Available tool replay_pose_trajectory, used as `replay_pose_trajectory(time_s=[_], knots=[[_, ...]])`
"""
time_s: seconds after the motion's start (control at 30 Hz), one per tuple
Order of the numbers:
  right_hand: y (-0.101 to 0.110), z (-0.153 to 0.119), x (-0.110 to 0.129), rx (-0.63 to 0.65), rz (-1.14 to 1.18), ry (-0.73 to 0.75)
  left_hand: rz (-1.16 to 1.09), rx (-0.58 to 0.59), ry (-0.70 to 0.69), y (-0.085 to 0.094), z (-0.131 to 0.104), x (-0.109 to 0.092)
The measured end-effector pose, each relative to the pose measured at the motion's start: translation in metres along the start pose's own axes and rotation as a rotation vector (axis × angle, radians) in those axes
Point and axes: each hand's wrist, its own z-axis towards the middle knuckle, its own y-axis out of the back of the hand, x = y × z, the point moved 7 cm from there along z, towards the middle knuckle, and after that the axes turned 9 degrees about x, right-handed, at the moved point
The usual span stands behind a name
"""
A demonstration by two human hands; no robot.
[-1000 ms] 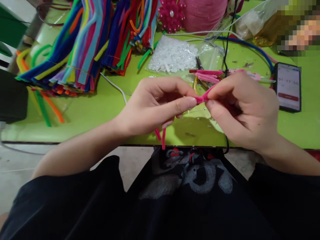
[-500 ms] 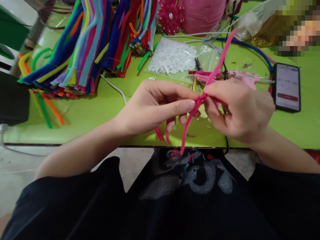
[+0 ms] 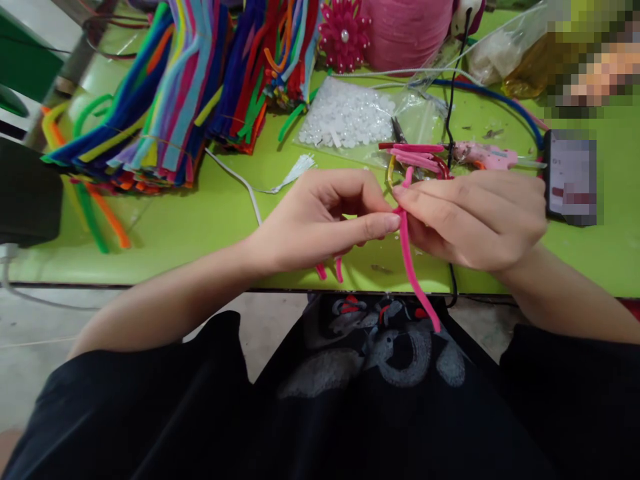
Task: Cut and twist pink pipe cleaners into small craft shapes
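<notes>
Between my two hands is a bright pink pipe cleaner (image 3: 414, 270), its long end hanging down past the table edge and a short tip poking up above my fingers. My left hand (image 3: 327, 217) pinches it between thumb and index finger near a crossing. On the other side my right hand (image 3: 473, 217) grips the same spot, fingers pressed together; my fingers partly hide the crossing. Two short pink ends (image 3: 339, 269) show below my left hand; whether they join the held piece I cannot tell.
Bundles of coloured pipe cleaners (image 3: 167, 127) lie at the back left. Behind my hands are a bag of white beads (image 3: 350, 110), pliers (image 3: 399, 131), a pink glue gun (image 3: 483, 157) and a pink flower (image 3: 344, 33). A phone (image 3: 570, 177) lies right; a black cable (image 3: 451, 113) runs nearby.
The long upper end of the pink pipe cleaner no longer points up to the right; only a short tip shows there. The lower end has swung rightward. My right fingers have closed nearer my left thumb.
</notes>
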Motion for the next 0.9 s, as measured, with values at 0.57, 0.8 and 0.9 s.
replay_pose_trajectory(time_s=[0.57, 0.8, 0.9], knots=[[-0.012, 0.002, -0.007, -0.333, 0.653, -0.337, -0.121, 0.009, -0.013, -0.004, 0.002, 0.013], [-0.032, 0.0, -0.021, -0.217, 1.067, -0.61, -0.019, 0.006, -0.024, -0.001, 0.002, 0.013], [-0.034, 0.0, -0.022, -0.18, 1.166, -0.633, 0.066, -0.018, -0.051, 0.0, 0.001, 0.011]])
